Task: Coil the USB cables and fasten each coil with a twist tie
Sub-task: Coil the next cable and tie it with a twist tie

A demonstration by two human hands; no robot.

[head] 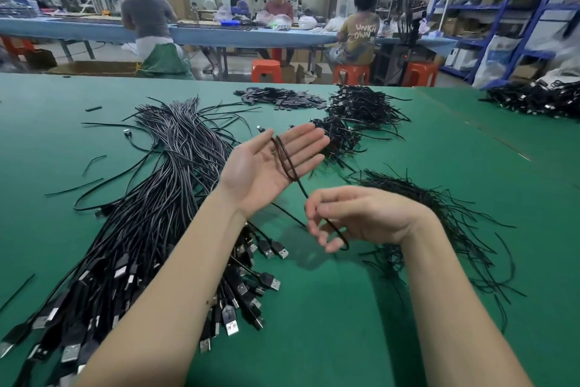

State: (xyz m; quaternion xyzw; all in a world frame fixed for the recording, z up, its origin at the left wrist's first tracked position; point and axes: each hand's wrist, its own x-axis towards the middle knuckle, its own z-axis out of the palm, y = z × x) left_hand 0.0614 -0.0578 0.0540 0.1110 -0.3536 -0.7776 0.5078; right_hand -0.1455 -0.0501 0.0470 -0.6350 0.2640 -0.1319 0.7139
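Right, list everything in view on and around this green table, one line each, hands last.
Green table: one, foreground.
Uncoiled USB cables: big black pile, left.
Cable being coiled: one, black, looped over the left palm.
Twist ties: black heap, right.
Finished coils: black heaps, centre far; more far right.
Flat black pieces: pile, far centre.
Orange stools: three, behind the table.
Workers: three, at the blue bench.
Blue shelving: right background.
Left hand: open, palm up.
Right hand: pinching the cable.

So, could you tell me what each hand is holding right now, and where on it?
The right hand pinches the cable along its free run; its loops are wound around the open left hand's flat fingers.
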